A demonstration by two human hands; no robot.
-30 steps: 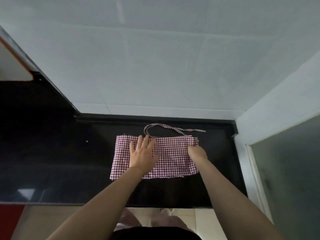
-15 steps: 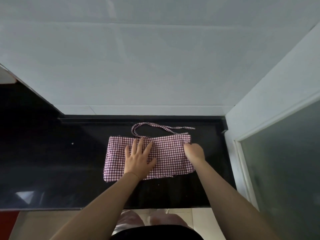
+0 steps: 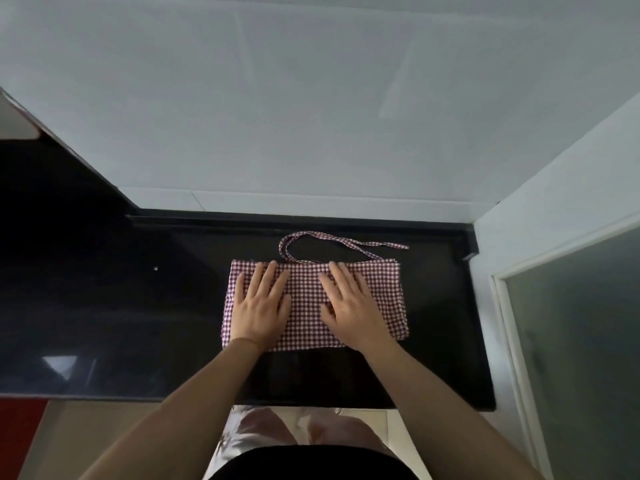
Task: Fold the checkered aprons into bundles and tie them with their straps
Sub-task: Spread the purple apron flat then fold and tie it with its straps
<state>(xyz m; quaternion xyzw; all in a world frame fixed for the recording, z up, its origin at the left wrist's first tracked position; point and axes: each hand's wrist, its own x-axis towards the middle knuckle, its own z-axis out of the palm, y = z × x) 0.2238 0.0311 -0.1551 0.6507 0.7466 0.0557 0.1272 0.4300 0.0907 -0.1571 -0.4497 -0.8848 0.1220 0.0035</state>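
Apron (image 3: 308, 306), red-white checkered, folded flat into a rectangle, both hands (image 3: 261, 308) (image 3: 349, 306) pressing open-palmed.

At frame centre, both hands, left (image 3: 260, 308) and right (image 3: 349, 304), press flat on a folded red-and-white checkered cloth apron (image 3: 308, 299) lying on the glossy black counter (image 3: 138, 306).

Dim, soft, wide-angle edge distortion

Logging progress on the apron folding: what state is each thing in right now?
Checkered apron: folded into a flat rectangle on the black counter, not yet bundled.
Strap: loose, untied, looped behind the apron.
Left hand: flat, pressing the apron.
Right hand: flat, pressing the apron.
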